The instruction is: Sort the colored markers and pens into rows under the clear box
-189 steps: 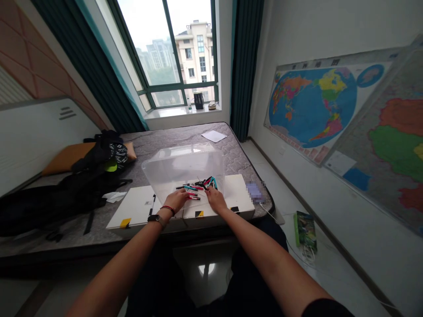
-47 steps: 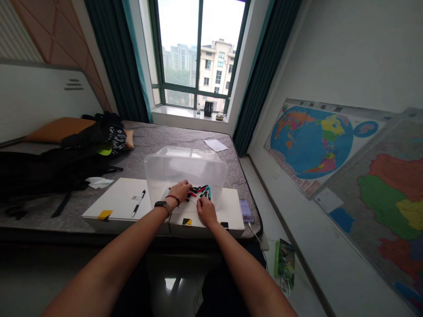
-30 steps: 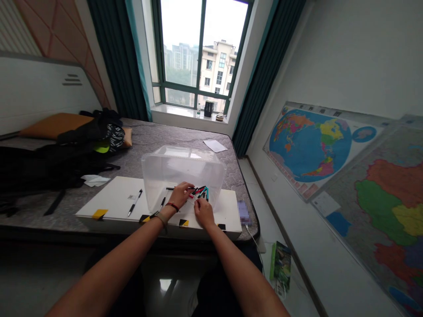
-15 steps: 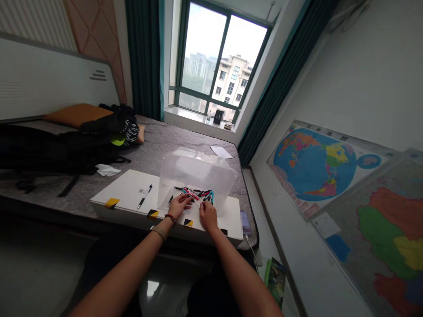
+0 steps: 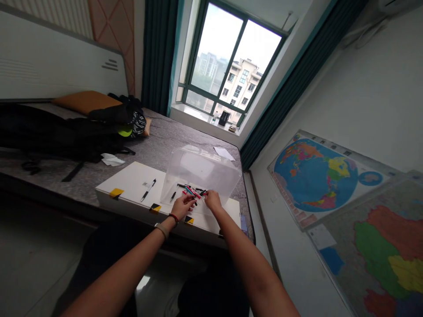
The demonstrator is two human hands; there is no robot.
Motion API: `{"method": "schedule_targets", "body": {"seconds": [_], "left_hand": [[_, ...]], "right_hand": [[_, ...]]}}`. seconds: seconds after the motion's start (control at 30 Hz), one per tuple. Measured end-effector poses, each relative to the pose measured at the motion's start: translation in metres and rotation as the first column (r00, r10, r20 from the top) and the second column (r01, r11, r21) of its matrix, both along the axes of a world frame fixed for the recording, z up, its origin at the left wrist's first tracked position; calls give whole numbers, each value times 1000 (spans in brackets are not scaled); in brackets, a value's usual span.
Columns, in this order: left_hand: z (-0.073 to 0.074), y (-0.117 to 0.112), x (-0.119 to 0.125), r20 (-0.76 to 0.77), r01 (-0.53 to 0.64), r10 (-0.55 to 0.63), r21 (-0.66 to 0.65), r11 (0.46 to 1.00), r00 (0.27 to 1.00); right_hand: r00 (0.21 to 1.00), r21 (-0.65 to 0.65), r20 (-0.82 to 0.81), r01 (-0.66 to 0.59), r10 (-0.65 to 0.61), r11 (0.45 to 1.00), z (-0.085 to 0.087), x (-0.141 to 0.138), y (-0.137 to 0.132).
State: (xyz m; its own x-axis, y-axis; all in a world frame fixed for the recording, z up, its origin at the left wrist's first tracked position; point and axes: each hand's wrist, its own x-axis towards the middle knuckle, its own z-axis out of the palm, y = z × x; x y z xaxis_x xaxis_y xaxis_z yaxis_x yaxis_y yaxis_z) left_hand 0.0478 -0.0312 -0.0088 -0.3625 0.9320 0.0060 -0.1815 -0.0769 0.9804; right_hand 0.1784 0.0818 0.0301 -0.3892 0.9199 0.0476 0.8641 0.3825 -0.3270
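A clear plastic box (image 5: 206,167) lies on its side with its opening towards me, and a pile of pens (image 5: 192,190) in black, pink, red and teal sits inside. My left hand (image 5: 183,208) is at the opening, fingers closed around a dark pen (image 5: 195,203) that shows only in part. At the pile's right edge, my right hand (image 5: 213,200) has its fingers bent together against the pens; what they grip is hidden. One black pen (image 5: 173,197) lies apart near the box's left side. Another black-and-silver pen (image 5: 148,190) lies outside, further left.
Beneath everything is a flat white box (image 5: 124,182) with yellow-and-black tape on its front edge, set on a grey bed (image 5: 158,147). Black bags (image 5: 56,132) and a crumpled tissue (image 5: 112,160) lie left. A paper sheet (image 5: 224,153) lies behind; a wall stands right.
My right hand has moved to the pile's right side and further in. My left hand stays near the opening with the dark pen. The pile has shifted, and the camera view has turned slightly.
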Motion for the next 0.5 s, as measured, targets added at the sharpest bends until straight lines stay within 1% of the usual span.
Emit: {"method": "schedule_targets", "body": {"seconds": [0.1,0.27,0.37,0.5], "left_hand": [[1,0,-1,18,12,-12,9,1000,1000],[-1,-1,-1,17,17,-18,10,1000,1000],[-2,0,-1,7,26,-27,13,1000,1000],[-2,0,-2,5,34,-34,9,999,999]], "right_hand": [[996,-77,86,30,-23,997,3,-10,14],[989,-139,148,32,-12,990,2,-22,32],[987,-157,162,26,0,987,2,-25,35],[985,-172,170,50,-20,984,4,-28,35]]}}
